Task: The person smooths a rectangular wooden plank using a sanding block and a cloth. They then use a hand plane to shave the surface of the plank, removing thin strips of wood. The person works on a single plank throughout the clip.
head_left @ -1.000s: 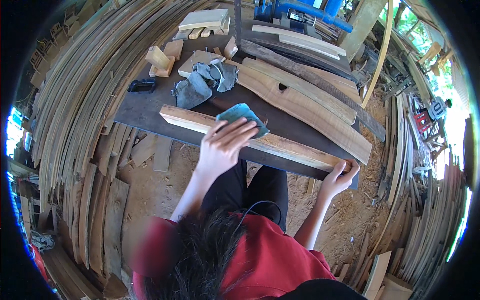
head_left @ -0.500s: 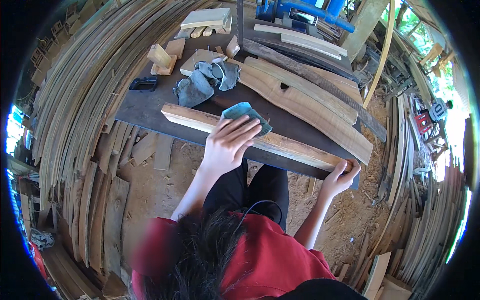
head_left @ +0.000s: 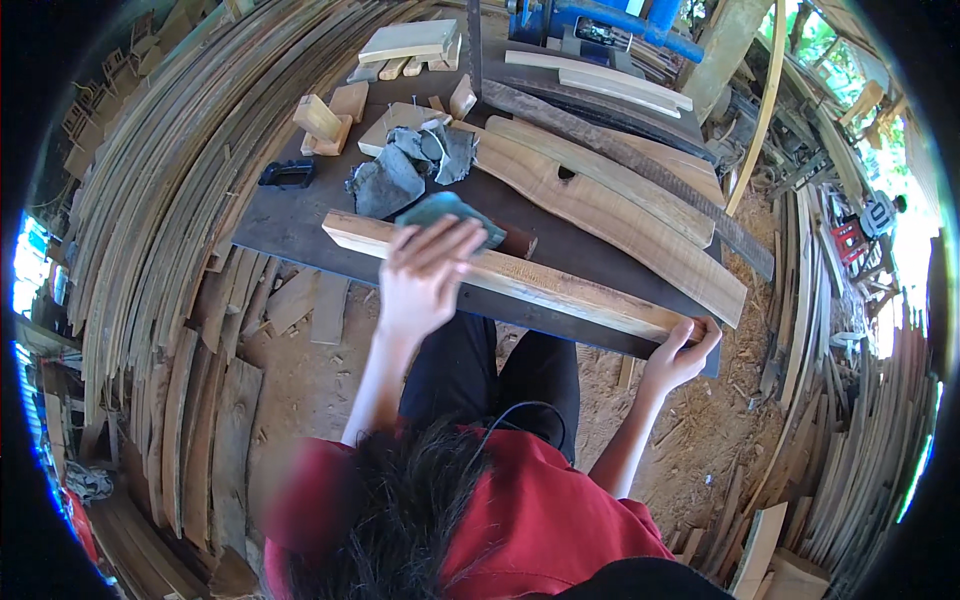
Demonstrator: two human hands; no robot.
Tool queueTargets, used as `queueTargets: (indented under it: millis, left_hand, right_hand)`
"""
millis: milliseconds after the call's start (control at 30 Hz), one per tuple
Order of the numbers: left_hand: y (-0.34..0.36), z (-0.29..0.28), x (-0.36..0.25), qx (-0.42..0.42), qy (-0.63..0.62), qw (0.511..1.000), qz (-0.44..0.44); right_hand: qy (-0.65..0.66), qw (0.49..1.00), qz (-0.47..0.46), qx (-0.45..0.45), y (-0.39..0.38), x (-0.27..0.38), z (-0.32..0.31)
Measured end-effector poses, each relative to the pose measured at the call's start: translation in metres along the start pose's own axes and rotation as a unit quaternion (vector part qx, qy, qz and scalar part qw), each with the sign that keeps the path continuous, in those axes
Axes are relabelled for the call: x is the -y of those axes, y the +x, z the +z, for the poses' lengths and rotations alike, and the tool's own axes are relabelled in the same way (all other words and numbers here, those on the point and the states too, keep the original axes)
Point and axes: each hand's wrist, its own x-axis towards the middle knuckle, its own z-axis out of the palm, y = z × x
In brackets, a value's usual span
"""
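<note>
A long narrow wooden board (head_left: 570,298) lies slightly slanted along the near edge of the dark tabletop (head_left: 270,225). My left hand (head_left: 428,268) presses a teal, sandpaper-like sheet (head_left: 440,210) onto the board's top, left of its middle, its fingers bent over the sheet and slightly blurred. My right hand (head_left: 678,360) grips the board's right end, thumb and fingers wrapped round it. Crumpled grey cloth-like scraps (head_left: 390,175) lie just behind the sheet. A reddish-brown piece (head_left: 515,243) shows partly behind the board.
Wide curved planks (head_left: 630,245), small blocks (head_left: 320,122) and a black clamp-like object (head_left: 287,172) share the table. Blue machinery (head_left: 650,30) stands beyond it. Stacked boards (head_left: 170,170) line the left, more planks lean at right. Wood scraps litter the dirt floor (head_left: 290,390).
My left hand and the sheet shifted slightly right half a second ago, then moved back leftward along the board, further than where they started. My right hand stays on the board's end.
</note>
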Motion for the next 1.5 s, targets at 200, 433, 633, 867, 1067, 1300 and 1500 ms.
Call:
queueTargets:
  millis: [200,433,633,867,1067,1300,1500]
  left_hand:
    - [0.002,0.009,-0.028,0.028,0.014,0.999,0.043]
    - [-0.009,-0.029,0.039,0.005,0.108,0.994,-0.032]
    - [0.001,0.006,-0.026,0.047,0.002,0.998,0.034]
    - [0.002,0.009,-0.029,0.050,0.067,0.995,0.057]
    - [-0.013,-0.025,0.037,-0.008,0.103,0.994,-0.042]
    - [0.000,0.023,-0.053,0.026,-0.025,0.999,0.005]
    - [0.003,0.013,-0.041,0.043,0.020,0.999,0.026]
  right_hand:
    - [0.005,1.000,-0.017,-0.004,0.002,0.002,-0.001]
    - [-0.002,1.000,-0.005,-0.006,0.000,0.002,0.000]
    - [-0.005,1.000,-0.008,-0.009,0.001,0.005,-0.001]
    - [-0.002,1.000,-0.012,-0.002,0.002,0.001,-0.002]
    - [-0.008,1.000,-0.004,-0.005,0.000,0.000,-0.001]
    - [-0.008,1.000,-0.013,0.000,0.001,0.002,-0.001]
    - [-0.014,1.000,-0.022,-0.004,0.002,-0.002,-0.001]
